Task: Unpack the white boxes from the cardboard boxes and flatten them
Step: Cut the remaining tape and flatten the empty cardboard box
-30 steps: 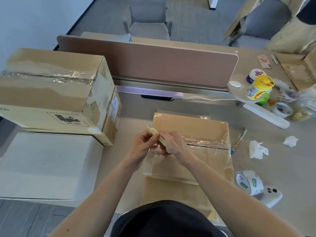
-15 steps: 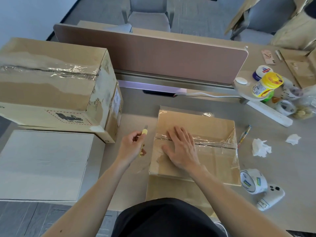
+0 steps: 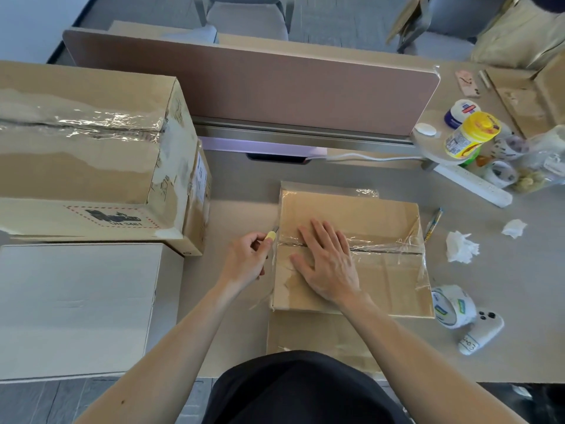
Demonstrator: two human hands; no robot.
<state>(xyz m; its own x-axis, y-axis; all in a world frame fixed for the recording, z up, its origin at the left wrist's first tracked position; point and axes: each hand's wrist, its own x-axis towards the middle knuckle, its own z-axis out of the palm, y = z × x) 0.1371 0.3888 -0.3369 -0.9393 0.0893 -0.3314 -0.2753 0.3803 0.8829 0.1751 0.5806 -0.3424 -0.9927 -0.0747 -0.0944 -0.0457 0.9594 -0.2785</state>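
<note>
Under the right hand: small cardboard box, taped shut, lying on the worktop.
Right hand open, with palm and straight fingers pressed flat on the box top, across the clear tape seam. Left hand just to its left, fingers curled round a yellow-handled knife. The blade tip is at the box's left edge, at the end of the seam; whether it touches the tape cannot be told. Left of the left hand: white box, closed, at the worktop's near edge. Beyond and left of the left hand: large cardboard box, taped shut, just behind the white box. Right of the right hand: tape roll just beside the small box's near right corner, and crumpled tissue a little farther out.
</note>
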